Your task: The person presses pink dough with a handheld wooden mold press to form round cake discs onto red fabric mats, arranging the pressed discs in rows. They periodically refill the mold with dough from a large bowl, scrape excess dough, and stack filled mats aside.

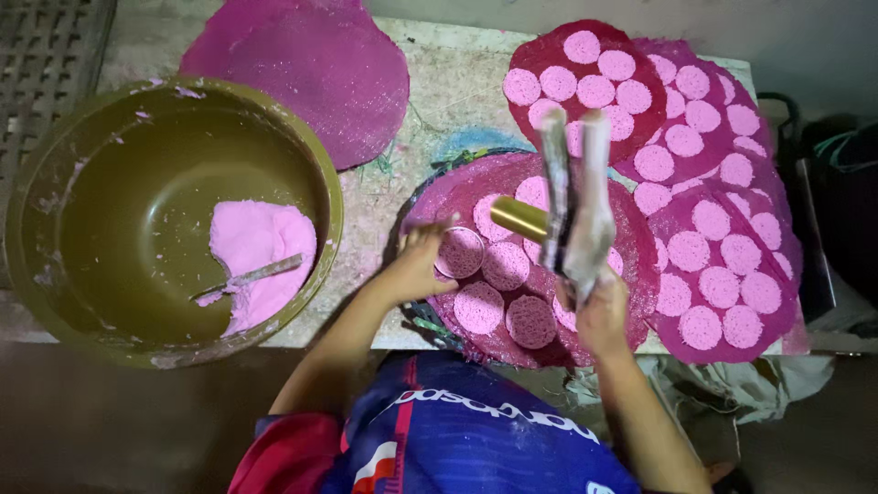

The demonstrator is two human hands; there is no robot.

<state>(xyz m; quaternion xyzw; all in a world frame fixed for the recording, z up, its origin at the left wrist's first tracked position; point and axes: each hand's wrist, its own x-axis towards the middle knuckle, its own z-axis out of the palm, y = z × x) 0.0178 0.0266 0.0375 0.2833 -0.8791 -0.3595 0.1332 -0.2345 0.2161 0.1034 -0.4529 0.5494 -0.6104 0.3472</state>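
While the right hand (604, 316) grips the long handles of a metal press tool (574, 197) at centre frame, its fingers are closed around the lower ends and the brass-coloured cylinder (519, 218) of the tool points toward the left. Left hand (419, 265), fingers spread and partly curled, rests its fingertips on a pink disc (460, 252) just left of the cylinder; it touches the disc and clasps nothing. Both sit over a round magenta mat (631, 242) carrying several such discs, at lower centre of the frame. Further mats (732, 210) covered with pink discs overlap toward the upper right, and one bare magenta mat (311, 64) lies at upper centre. All rest on a stained table (439, 101). At left stands a large olive bowl (55, 183) holding a lump of pink paste (251, 238) with a spoon (251, 274) lying on it.
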